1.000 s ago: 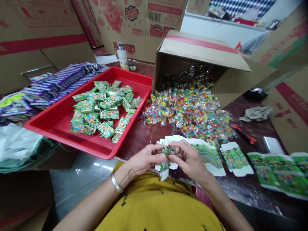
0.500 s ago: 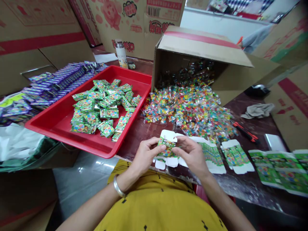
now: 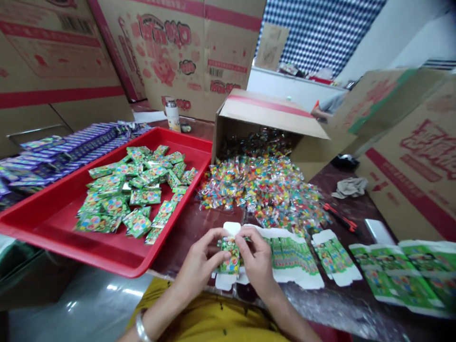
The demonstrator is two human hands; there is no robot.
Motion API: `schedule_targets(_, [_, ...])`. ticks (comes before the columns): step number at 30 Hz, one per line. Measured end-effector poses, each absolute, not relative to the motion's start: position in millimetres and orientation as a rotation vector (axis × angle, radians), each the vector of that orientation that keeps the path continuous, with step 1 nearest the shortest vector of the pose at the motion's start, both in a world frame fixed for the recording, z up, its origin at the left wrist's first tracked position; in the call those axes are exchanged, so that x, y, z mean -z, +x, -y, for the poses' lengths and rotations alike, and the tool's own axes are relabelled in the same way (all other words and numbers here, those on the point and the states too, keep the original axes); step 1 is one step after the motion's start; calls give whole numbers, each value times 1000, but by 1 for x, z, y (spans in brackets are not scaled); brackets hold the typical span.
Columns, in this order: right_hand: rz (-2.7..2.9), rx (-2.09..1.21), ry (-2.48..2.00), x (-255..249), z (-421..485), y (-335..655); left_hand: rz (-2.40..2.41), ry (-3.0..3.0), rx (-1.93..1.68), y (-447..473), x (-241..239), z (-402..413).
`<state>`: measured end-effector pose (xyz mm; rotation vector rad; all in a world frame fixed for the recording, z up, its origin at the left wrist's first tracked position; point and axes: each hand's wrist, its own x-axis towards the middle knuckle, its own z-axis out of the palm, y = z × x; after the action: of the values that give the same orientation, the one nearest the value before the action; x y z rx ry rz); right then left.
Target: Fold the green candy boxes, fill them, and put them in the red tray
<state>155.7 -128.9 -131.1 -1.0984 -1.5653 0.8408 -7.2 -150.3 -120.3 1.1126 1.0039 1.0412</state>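
Observation:
A small green printed candy box (image 3: 230, 256) with white flaps is held between my two hands at the table's front edge. My left hand (image 3: 204, 260) pinches its left side, thumb across the printed face. On the right, my right hand (image 3: 257, 260) has thumb and fingers closed at the box's upper right edge. One white flap stands up at the top, another sticks out below. Beside my right hand lies a fanned row of flat green boxes (image 3: 294, 259). Beyond the hands spreads a heap of small clear bags of colourful candy (image 3: 263, 185), spilling from a cardboard carton (image 3: 270, 105).
A red tray (image 3: 142, 263) with several filled green boxes (image 3: 123, 190) stands at left, purple packets (image 3: 74, 149) behind it. At right lie more flat boxes (image 3: 335, 259), a red-and-black tool (image 3: 340, 218), a cloth (image 3: 349, 187) and printed sheets (image 3: 402, 275). A bottle (image 3: 173, 115) stands behind.
The view has tilted up and shifted, so the tray and hands appear lower and further left. My right hand has closed in nearer to my left at the box's top.

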Motion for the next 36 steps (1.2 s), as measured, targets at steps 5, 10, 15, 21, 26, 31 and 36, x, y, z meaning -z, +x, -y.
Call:
schedule_targets(5, [1390, -1058, -1021, 127, 123, 149, -999, 1020, -1159, -6, 121, 147])
schedule_targets(10, [1425, -1215, -962, 116, 112, 151, -1089, 1096, -1155, -6, 117, 150])
schedule_targets(15, [1447, -1390, -1096, 109, 100, 161, -1124, 1184, -1097, -10, 114, 153])
schedule_targets(21, [1536, -1304, -1111, 107, 96, 164, -1072, 1152, -1094, -13, 111, 153])
schedule_targets(26, [1700, -1012, -990, 105, 115, 161, -1057, 1155, -1118, -13, 108, 154])
schedule_targets(31, [1888, -943, -925, 112, 117, 173, -1067, 1142, -1087, -15, 113, 158])
schedule_targets(36, [1897, -745, -1302, 124, 70, 194, -1310, 1181, -1127, -29, 118, 153])
